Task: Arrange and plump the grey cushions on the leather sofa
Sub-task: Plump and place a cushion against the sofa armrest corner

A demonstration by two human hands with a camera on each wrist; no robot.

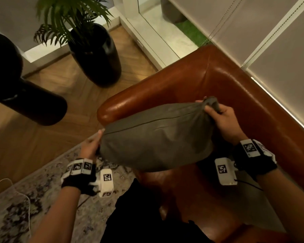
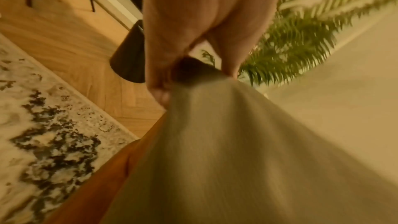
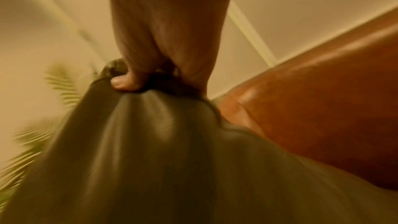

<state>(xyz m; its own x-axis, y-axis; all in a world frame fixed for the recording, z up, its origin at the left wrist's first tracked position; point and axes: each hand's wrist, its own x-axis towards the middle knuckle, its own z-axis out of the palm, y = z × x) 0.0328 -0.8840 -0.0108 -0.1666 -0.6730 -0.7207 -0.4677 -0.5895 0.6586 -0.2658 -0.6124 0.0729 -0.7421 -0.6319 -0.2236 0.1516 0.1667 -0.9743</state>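
Observation:
A grey cushion hangs in the air above the seat of the brown leather sofa, near its left armrest. My left hand pinches the cushion's near-left corner; in the left wrist view the left hand bunches the grey cloth between thumb and fingers. My right hand grips the far-right corner, the fabric gathered in a knot above the fist. The right wrist view shows the right hand clenched round the gathered cushion cloth, with the sofa back behind.
A tall black pot with a green palm stands on the wooden floor left of the armrest. A dark round object sits at the far left. A patterned rug with a white cable lies before the sofa. Blinds hang behind the sofa.

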